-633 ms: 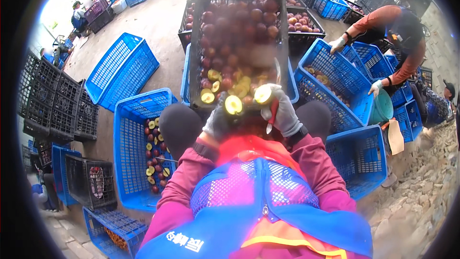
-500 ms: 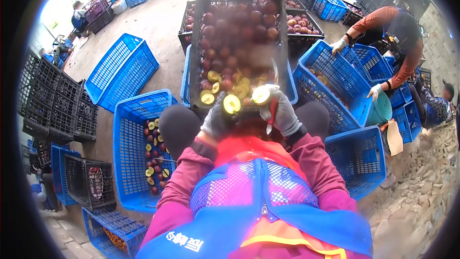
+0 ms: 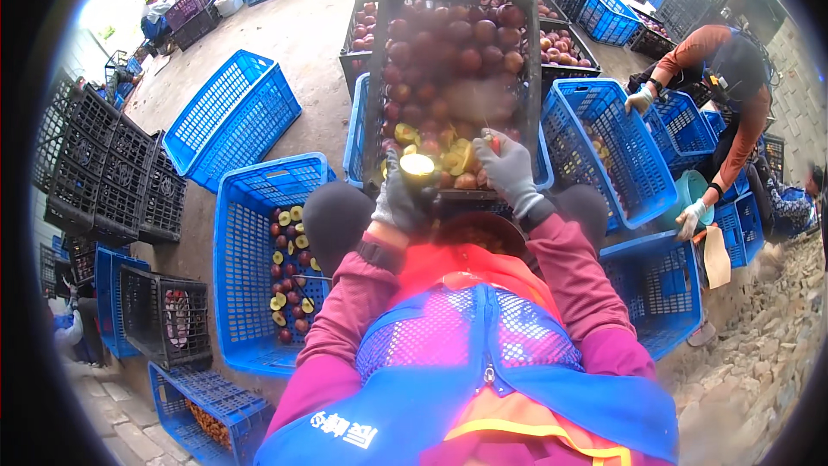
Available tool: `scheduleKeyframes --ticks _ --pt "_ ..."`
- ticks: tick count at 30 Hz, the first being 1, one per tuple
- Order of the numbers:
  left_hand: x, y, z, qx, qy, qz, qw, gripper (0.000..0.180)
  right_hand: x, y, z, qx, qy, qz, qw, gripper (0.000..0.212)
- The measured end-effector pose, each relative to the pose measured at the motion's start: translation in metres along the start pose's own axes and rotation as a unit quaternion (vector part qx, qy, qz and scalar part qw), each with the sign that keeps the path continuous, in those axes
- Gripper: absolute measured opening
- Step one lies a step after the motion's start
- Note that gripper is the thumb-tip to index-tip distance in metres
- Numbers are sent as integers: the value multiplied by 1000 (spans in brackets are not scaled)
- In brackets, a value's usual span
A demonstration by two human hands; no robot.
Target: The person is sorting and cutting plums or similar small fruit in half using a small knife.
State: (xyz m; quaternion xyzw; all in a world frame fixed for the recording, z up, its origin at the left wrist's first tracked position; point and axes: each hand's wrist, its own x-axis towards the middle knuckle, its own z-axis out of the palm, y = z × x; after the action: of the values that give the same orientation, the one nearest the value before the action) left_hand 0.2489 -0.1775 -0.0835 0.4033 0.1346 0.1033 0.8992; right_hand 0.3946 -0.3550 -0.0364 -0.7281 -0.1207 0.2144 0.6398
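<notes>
In my gloved left hand (image 3: 404,197) is a halved plum (image 3: 418,165), its pale yellow cut face turned up. My gloved right hand (image 3: 513,177) is closed around a small knife, whose red handle (image 3: 495,146) shows at the fingers; most of the blade is hard to see. Both hands are at the near end of a black crate (image 3: 532,103) of dark red plums (image 3: 483,32). Several cut plum halves (image 3: 460,157) lie in that near end, close to my right fingers. A reddish bowl (image 3: 483,223) sits between my knees, its inside partly hidden.
A blue crate (image 3: 226,293) of halved plums stands at my left, with another blue crate (image 3: 233,112) beyond it. To the right, a person (image 3: 720,60) in gloves leans over a blue crate (image 3: 651,198). Black crates (image 3: 103,155) are stacked far left.
The plum half in my right hand has gone from it, and that hand has moved up and right over the crate. My left hand still holds its half. The other person's lower hand has moved down.
</notes>
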Motion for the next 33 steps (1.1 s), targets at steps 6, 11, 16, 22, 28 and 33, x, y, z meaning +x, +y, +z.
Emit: scheduleKeyframes --ticks 6,11,16,22,28,33 --pt "-18 19 -1 58 -7 -63 996 31 -62 -48 43 -328 -77 -384 860 39" --pt "-21 17 -8 449 -127 99 879 25 -58 -25 46 -332 -122 -398 846 14" --pt "-41 50 8 277 -133 -57 950 61 -71 -12 49 -228 -129 -319 911 12" --pt "-66 102 -25 402 54 -107 908 61 -75 3 17 3 -77 -43 996 18" --pt "-68 183 -63 791 242 85 556 61 -71 46 -46 -312 -203 27 928 31" --pt "77 144 34 765 103 140 620 57 -63 27 -69 -163 -169 115 965 41"
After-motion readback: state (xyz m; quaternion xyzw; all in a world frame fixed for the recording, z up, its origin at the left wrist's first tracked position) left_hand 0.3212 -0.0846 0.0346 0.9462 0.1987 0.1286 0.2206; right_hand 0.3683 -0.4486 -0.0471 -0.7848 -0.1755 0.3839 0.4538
